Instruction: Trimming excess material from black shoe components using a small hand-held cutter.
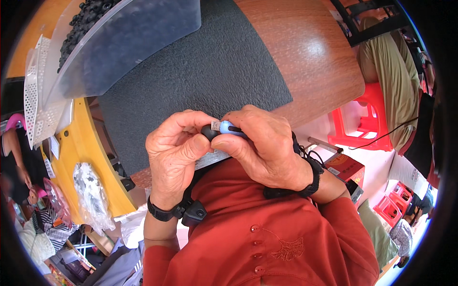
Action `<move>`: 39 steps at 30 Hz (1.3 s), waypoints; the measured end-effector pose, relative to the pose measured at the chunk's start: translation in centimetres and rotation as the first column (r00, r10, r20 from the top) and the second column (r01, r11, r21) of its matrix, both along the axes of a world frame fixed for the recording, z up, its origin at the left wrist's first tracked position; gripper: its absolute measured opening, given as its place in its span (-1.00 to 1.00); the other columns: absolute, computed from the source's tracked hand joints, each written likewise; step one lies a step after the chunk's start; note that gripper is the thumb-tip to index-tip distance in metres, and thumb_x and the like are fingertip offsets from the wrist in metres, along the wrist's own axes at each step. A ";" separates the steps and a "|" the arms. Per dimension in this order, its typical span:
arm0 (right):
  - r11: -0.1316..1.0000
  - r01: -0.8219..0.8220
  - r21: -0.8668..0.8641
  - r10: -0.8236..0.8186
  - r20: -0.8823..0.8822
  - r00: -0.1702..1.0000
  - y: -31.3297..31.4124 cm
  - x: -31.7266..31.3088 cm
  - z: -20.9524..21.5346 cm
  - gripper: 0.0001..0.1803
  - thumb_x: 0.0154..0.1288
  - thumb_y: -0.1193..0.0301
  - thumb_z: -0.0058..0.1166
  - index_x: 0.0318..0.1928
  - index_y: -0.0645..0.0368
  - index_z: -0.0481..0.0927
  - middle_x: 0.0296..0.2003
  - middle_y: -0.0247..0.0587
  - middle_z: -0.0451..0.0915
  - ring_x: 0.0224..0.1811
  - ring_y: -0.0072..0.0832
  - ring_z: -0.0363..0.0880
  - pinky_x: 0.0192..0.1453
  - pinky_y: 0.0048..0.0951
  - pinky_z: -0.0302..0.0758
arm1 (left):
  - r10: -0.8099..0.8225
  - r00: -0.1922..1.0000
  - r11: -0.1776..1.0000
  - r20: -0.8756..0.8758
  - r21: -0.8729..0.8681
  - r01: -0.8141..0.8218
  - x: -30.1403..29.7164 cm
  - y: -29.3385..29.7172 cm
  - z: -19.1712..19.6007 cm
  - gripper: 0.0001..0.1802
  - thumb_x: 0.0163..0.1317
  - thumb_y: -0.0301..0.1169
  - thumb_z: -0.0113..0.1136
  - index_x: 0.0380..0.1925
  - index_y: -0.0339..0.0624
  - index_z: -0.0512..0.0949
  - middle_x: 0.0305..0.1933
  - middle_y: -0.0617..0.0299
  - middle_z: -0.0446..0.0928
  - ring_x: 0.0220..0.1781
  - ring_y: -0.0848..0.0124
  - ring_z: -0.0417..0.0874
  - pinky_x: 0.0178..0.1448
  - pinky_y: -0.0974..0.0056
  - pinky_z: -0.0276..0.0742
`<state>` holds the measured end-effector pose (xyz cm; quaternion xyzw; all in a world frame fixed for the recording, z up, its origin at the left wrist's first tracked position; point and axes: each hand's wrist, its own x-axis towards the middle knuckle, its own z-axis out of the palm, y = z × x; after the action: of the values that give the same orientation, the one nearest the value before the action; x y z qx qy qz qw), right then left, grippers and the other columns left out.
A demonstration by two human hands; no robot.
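My left hand [174,148] pinches a small round black part [209,132] between thumb and fingertips. My right hand [262,148] is closed around a short blue-and-black handled tool [228,127]. A small flat metallic piece [215,126] sticks out of the tool's end and meets the black part, or nearly so; I cannot tell which. Both hands are close together over the near edge of a dark grey textured mat [205,62]. My fingers hide much of the tool and some of the black part.
A translucent plastic bin [129,43] on the mat's far left holds many small black parts [86,24]. Beside it stands a white perforated basket [38,90]. A plastic bag [90,195] lies on a yellow table [90,148] at left. Red stools [362,119] and another person's legs are at right.
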<state>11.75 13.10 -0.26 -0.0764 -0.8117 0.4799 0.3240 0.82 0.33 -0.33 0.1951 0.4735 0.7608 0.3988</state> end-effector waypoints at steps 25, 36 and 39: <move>0.972 0.032 0.232 -0.031 -0.005 0.999 0.0 0.3 -0.7 -0.75 0.05 0.41 0.28 -0.39 0.25 0.46 -0.62 -0.19 0.35 -0.63 -0.27 0.43 -0.60 -0.33 0.37 | -0.045 0.998 0.999 -0.045 -0.029 0.043 -0.2 0.0 -0.4 -0.73 0.06 -0.48 0.37 -0.27 -0.43 0.58 -0.32 0.13 0.54 -0.30 0.44 0.56 -0.28 0.44 0.53; 0.949 0.003 0.316 -0.010 0.018 1.000 0.3 0.5 -0.8 -0.76 0.08 0.40 0.25 -0.45 0.23 0.44 -0.65 -0.21 0.33 -0.66 -0.29 0.41 -0.61 -0.34 0.37 | -0.054 0.998 0.997 0.028 -0.061 0.056 0.0 -0.1 -0.7 -0.70 0.05 -0.45 0.38 -0.26 -0.43 0.58 -0.32 0.12 0.56 -0.30 0.43 0.56 -0.27 0.41 0.52; 0.956 0.013 0.292 -0.019 0.015 1.000 0.0 0.6 -0.9 -0.77 0.09 0.40 0.25 -0.45 0.23 0.45 -0.64 -0.19 0.36 -0.66 -0.28 0.43 -0.61 -0.33 0.38 | -0.035 0.992 0.997 0.118 -0.059 0.042 0.4 -0.2 -1.0 -0.69 0.05 -0.45 0.38 -0.24 -0.41 0.58 -0.29 0.11 0.56 -0.29 0.41 0.58 -0.28 0.39 0.55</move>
<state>12.39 13.12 -1.16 -0.0385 -0.8759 0.3513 0.3285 1.26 0.17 -1.29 0.1471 0.4686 0.7481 0.4462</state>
